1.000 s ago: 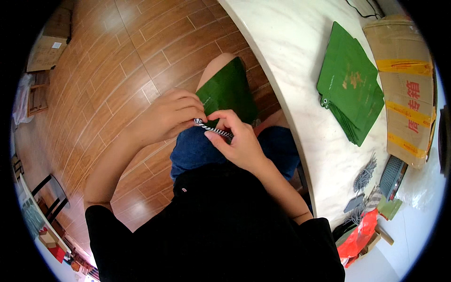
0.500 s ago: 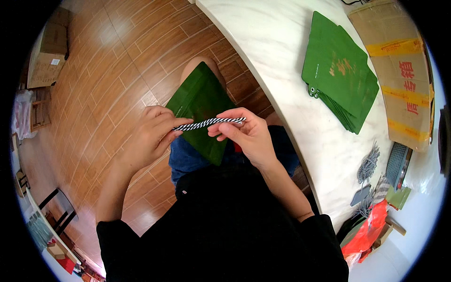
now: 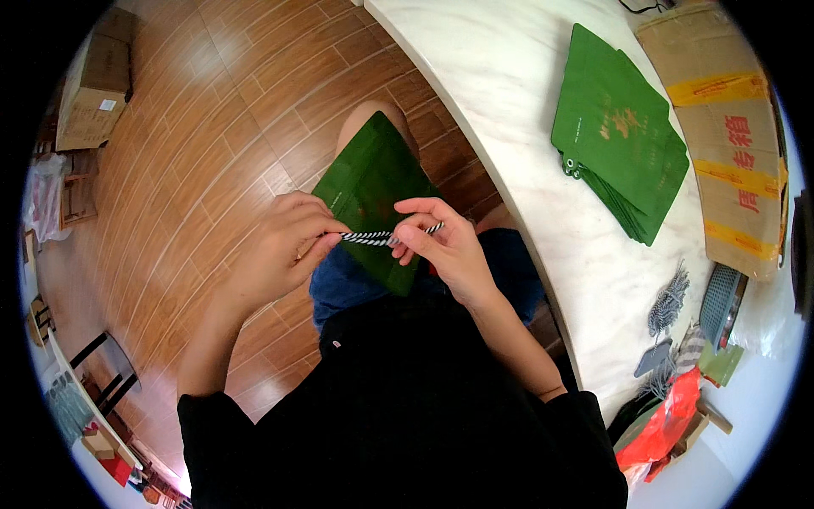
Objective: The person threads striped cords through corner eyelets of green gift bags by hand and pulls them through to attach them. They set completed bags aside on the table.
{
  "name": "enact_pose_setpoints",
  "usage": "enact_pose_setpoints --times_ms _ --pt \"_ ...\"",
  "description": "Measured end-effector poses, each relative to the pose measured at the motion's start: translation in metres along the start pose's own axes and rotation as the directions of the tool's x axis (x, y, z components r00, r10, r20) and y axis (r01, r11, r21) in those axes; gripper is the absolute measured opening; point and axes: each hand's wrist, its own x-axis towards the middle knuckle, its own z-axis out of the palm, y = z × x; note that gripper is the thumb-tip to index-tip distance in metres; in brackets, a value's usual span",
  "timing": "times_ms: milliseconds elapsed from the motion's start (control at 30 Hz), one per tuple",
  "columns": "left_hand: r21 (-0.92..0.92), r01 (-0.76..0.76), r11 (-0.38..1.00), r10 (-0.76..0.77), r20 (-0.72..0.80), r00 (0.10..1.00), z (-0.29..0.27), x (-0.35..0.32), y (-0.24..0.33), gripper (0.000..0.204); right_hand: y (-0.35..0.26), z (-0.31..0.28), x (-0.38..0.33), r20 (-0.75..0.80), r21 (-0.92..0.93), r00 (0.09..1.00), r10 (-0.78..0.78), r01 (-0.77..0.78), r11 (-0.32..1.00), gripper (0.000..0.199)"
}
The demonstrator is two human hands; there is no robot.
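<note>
Striped cord [image 3: 383, 237] between both hands, over green bag [image 3: 373, 199]

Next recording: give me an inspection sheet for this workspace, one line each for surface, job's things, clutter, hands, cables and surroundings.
Surface: white marble-look table at the person's right.
Job's things: black-and-white twisted cord stretched between both hands over a flat green bag on the lap.
Clutter: stack of green bags, cardboard box, bundle of cords, grey tags, red plastic wrapper.
Hands: left hand and right hand each pinch one end of the cord.
Cables: one dark cable at the table's far edge.
Surroundings: wooden plank floor, cardboard box on floor.
</note>
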Motion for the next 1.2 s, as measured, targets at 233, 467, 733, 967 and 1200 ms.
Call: enact_pose_setpoints --times_ms 233,467,733,967,1200 --pt "0.040 -0.049 0.998 0.049 0.016 0.999 0.004 0.005 0.007 0.010 -0.003 0.015 0.006 0.234 -0.641 0.886 -0.401 0.450 0.621 0.024" --pt "0.056 -0.050 0.997 0.050 0.001 0.999 0.006 0.003 -0.001 0.013 0.001 0.025 0.000 0.187 -0.523 0.950 -0.251 0.312 0.793 0.012" --pt "0.010 -0.026 1.000 0.026 0.003 1.000 0.001 0.003 -0.002 0.014 0.007 0.015 -0.010 0.175 -0.434 0.981 -0.083 0.152 0.888 0.013" --pt "0.035 -0.054 0.998 0.054 0.009 0.999 0.009 0.003 0.001 0.017 0.001 0.024 0.000 0.273 -0.363 0.961 -0.045 0.146 0.920 0.019" --pt "-0.012 -0.032 0.999 0.032 0.042 0.999 0.008 0.001 -0.006 0.015 0.007 0.021 -0.003 0.309 -0.515 0.939 -0.149 0.297 0.804 0.016"
